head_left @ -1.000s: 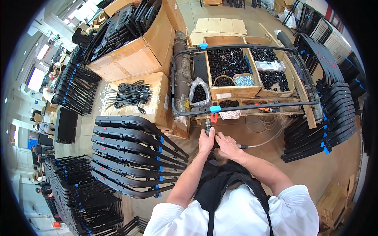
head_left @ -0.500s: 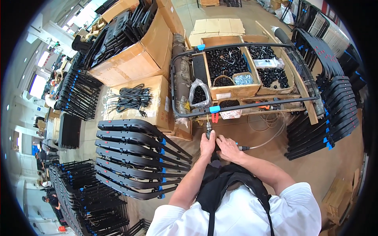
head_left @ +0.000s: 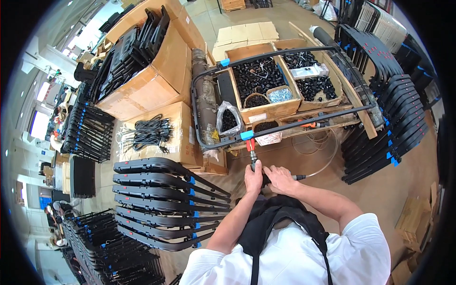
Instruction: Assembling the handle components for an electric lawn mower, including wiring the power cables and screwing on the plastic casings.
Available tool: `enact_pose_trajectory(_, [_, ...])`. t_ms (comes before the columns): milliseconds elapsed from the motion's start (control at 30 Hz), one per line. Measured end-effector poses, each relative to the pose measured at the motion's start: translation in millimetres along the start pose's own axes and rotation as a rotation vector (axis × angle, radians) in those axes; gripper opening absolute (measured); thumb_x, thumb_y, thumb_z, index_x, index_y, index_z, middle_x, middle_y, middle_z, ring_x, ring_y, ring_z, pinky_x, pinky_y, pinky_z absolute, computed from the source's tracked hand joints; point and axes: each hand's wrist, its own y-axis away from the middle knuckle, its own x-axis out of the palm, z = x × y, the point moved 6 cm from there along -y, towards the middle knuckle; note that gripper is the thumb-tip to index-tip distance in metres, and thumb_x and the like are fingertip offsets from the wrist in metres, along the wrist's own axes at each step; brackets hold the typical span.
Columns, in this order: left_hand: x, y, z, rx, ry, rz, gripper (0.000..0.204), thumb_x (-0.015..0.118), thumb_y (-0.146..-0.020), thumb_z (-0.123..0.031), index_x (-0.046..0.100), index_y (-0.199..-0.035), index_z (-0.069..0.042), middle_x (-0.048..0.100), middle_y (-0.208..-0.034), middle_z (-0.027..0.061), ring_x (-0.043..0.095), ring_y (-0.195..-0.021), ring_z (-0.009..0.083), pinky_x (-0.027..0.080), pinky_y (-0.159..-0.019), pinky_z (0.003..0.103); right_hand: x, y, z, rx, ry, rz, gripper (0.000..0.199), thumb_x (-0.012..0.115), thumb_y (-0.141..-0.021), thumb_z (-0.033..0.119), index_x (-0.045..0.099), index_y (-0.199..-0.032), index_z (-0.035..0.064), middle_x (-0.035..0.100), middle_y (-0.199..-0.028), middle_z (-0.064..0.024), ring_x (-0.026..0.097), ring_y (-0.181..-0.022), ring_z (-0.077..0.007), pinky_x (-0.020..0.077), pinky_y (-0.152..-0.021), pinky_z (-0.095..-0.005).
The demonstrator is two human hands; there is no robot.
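Note:
Both of my hands are closed round an air drill, its metal chuck pointing away from me. My left hand wraps its front part, and my right hand grips the rear beside the hose fitting. The drill's tip is at the near rail of a black tubular frame, just below a blue clip; whether it touches the rail I cannot tell. Red handles show behind the tip. The frame lies flat across the bench, over wooden bins of small black parts.
Curved black frames are stacked at my left, with more stacked at the right. A carton of black panels and a bundle of black cables stand at the far left. A clear air hose trails to the right.
The bench and frame have shifted left in the view. The drill's tip has moved closer to the blue clip and the red handles. Both hands keep their grip on the drill.

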Motion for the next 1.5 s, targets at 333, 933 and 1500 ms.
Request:
enact_pose_trajectory(333, [-1.5, -4.3, 0.2, 0.027, 0.032, -0.002, 0.048, 0.066, -0.103, -0.047, 0.057, -0.090, -0.001, 0.060, -0.079, 0.0078, 0.052, -0.074, 0.0177, 0.046, -0.069, 0.039, 8.8, -0.4, -5.9, 0.029, -0.062, 0.004, 0.076, 0.079, -0.079, 0.026, 0.046, -0.141, -0.0034, 0.066, -0.113, -0.0232, 0.068, -0.107, -0.0423, 0.0533, -0.097, -0.0514])
enact_pose_trajectory(933, [2.3, -20.8, -9.3, -0.044, -0.166, 0.031, 0.053, 0.064, -0.102, -0.050, 0.059, -0.107, 0.003, 0.070, -0.098, 0.0245, 0.068, -0.094, 0.0378, 0.052, -0.086, 0.049, 5.6, -19.0, -14.3, 0.031, 0.043, 0.055, 0.094, 0.079, -0.076, 0.024, 0.034, -0.148, -0.0156, 0.072, -0.098, -0.0246, 0.074, -0.088, -0.0402, 0.0598, -0.079, -0.0493])
enact_pose_trajectory(1500, [3.8, -29.6, -15.7, -0.075, -0.155, 0.100, 0.059, 0.061, -0.103, -0.053, 0.058, -0.116, 0.004, 0.070, -0.109, 0.0290, 0.069, -0.106, 0.0427, 0.051, -0.093, 0.050, -0.7, -26.7, -6.2, 0.013, -0.030, 0.037, 0.047, 0.074, -0.079, 0.013, 0.057, -0.121, -0.0015, 0.061, -0.114, -0.0201, 0.067, -0.106, -0.0398, 0.0528, -0.093, -0.0503])
